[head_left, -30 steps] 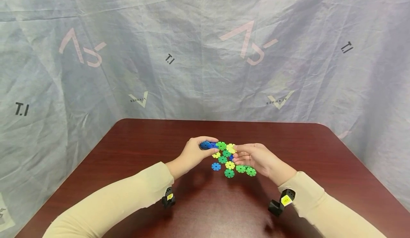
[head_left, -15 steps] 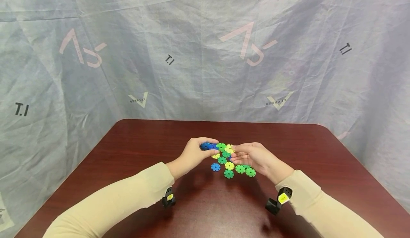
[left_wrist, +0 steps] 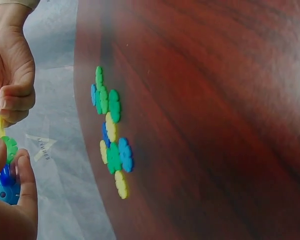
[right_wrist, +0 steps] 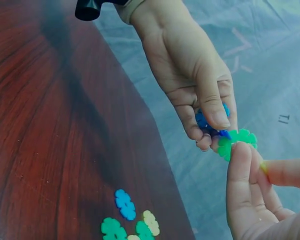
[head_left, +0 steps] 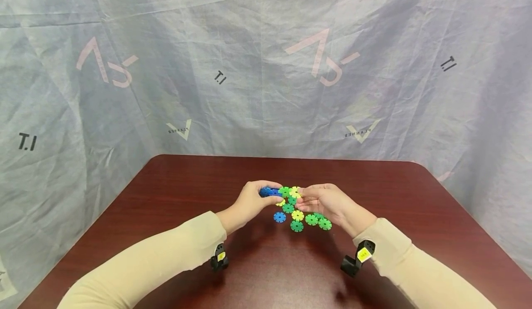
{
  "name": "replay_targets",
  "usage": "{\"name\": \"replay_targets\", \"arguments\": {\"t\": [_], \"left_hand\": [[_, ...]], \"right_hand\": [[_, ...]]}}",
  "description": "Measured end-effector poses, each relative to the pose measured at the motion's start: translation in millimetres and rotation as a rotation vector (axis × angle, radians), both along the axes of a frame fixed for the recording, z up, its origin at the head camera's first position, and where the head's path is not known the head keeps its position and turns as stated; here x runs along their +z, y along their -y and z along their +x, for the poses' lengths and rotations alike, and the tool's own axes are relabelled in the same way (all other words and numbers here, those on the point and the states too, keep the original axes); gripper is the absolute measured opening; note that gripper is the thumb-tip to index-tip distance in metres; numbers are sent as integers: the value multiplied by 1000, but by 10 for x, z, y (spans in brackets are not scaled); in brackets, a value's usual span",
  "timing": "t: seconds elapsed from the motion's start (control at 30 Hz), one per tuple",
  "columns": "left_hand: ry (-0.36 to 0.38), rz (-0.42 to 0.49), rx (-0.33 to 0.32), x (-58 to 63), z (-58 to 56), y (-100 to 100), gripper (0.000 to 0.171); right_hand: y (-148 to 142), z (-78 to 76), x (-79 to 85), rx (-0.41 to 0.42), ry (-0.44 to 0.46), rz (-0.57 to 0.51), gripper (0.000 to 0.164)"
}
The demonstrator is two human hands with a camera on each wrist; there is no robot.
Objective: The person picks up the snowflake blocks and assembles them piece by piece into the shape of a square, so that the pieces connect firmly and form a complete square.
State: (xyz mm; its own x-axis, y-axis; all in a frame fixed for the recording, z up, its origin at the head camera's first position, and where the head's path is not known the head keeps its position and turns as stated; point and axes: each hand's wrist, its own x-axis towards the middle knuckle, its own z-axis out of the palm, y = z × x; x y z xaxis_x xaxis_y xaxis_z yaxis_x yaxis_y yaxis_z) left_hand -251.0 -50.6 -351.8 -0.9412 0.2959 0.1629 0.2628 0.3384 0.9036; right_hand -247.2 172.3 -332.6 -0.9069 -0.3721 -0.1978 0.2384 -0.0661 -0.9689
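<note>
The held discs [head_left: 285, 192] run from blue through green to yellow; the loose discs [head_left: 297, 226] mix greens, blues and yellow. Streaked grain marks the reddish-brown surface [head_left: 199, 175] — behind it, greyish cloth [head_left: 257, 106] bears pink, yellow and black markings — and the sleeves [head_left: 166, 249] are plain cream.

Head view from above, forward and down, with closer wrist views, colored discs [left_wrist: 114, 159] in both

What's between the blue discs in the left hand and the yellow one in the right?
One green disc sits between the blue discs and the yellow disc. The head view shows it.
</note>
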Motion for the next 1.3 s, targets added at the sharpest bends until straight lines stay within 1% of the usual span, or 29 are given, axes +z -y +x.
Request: {"name": "replay_targets", "arguments": {"t": [0.23,0.43,0.57,0.73,1.07,1.17,1.3], "left_hand": [[-21,-11,0,35,13,4,30],[-67,-61,-14,59,52,-9,28],[-79,-63,-23,57,46,-13,28],[-53,-30,-40,43,35,-10,29],[-25,52,-48,35,35,-9,28],[-15,61,-50,55,26,-10,29],[8,45,-46,100,7,-10,30]], "right_hand": [[26,8,63,-23,-1,36,13],[36,9,51,-43,9,71,17],[34,10,36,-41,7,65,16],[13,-3,14,-21,30,43,12],[5,-10,-15,-4,54,-18,12],[9,-3,-6,-11,56,-28,13],[22,-3,23,-10,50,-27,14]]}}
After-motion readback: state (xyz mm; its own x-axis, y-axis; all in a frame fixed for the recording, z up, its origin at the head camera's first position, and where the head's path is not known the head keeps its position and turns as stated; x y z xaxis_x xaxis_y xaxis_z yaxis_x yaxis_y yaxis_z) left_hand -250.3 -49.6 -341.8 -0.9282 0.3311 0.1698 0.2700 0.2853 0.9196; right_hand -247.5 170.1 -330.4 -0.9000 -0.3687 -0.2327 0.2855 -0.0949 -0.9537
